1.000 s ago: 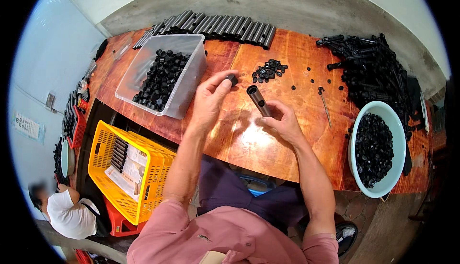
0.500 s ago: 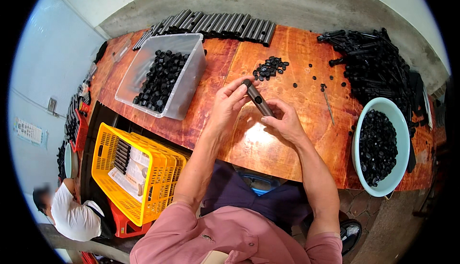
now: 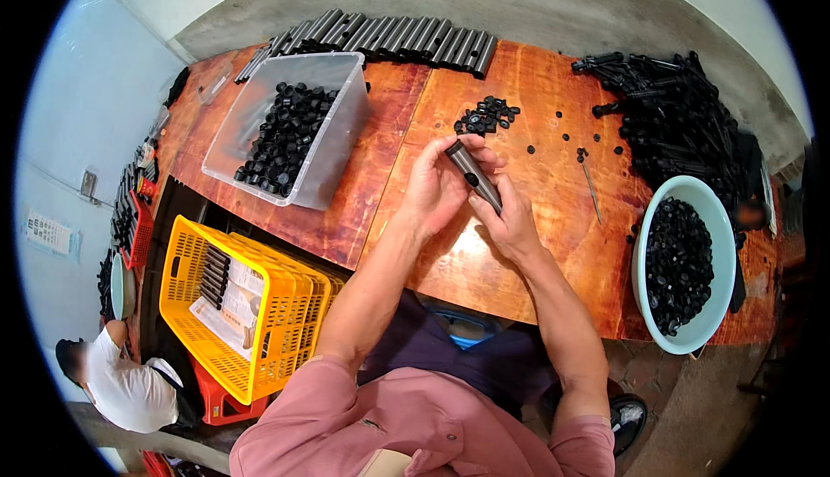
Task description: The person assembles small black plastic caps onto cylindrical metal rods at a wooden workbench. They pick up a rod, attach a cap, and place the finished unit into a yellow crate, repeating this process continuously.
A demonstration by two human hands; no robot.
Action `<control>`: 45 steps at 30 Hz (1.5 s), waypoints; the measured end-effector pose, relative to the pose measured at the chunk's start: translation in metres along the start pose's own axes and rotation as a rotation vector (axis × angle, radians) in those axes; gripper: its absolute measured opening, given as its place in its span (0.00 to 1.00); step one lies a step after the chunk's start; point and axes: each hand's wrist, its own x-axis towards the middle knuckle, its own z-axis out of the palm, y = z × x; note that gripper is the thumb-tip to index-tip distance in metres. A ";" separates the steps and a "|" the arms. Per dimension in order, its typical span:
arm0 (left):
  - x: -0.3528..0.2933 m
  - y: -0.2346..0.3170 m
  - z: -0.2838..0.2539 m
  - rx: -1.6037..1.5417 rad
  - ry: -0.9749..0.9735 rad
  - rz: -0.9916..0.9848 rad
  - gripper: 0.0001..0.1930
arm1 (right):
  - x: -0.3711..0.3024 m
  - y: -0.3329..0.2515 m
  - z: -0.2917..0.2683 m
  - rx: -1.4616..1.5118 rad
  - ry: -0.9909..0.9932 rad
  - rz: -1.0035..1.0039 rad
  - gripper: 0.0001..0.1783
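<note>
A dark grey metal tube [image 3: 468, 168] with a black end and a dark hole in its side is held aslant above the table. My left hand [image 3: 430, 190] has its fingers curled behind the tube's far end, its palm partly turned up. Around the near end, my right hand [image 3: 510, 219] is closed, thumb along the side. Just beyond the hands lies a small heap of black caps [image 3: 486, 117] on the wooden table [image 3: 545, 256].
A clear plastic bin [image 3: 341, 153] of black caps stands left, with a row of tubes [image 3: 406, 38] behind it. Right are a pale blue basin [image 3: 728, 252] of small black parts, a thin rod [image 3: 591, 185] and piled black pieces [image 3: 674, 105]. A yellow crate [image 3: 259, 339] and another person [image 3: 130, 386] are lower left.
The tube has shifted slightly right and turned, its side hole now facing differently. My left hand has rolled more palm-up, and my right hand has closed further around the near end.
</note>
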 end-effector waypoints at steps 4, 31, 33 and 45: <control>0.006 -0.007 0.003 -0.020 -0.061 -0.031 0.20 | 0.000 0.003 0.000 -0.083 0.080 -0.040 0.18; 0.057 -0.007 -0.013 -0.049 -0.094 -0.044 0.11 | 0.013 0.016 0.001 0.194 0.146 0.241 0.13; 0.057 -0.010 -0.020 -0.131 -0.113 -0.052 0.11 | 0.012 0.012 0.000 -0.030 0.189 0.135 0.14; 0.060 -0.019 -0.036 -0.266 -0.162 -0.171 0.12 | 0.009 0.021 0.007 -0.343 0.260 0.064 0.12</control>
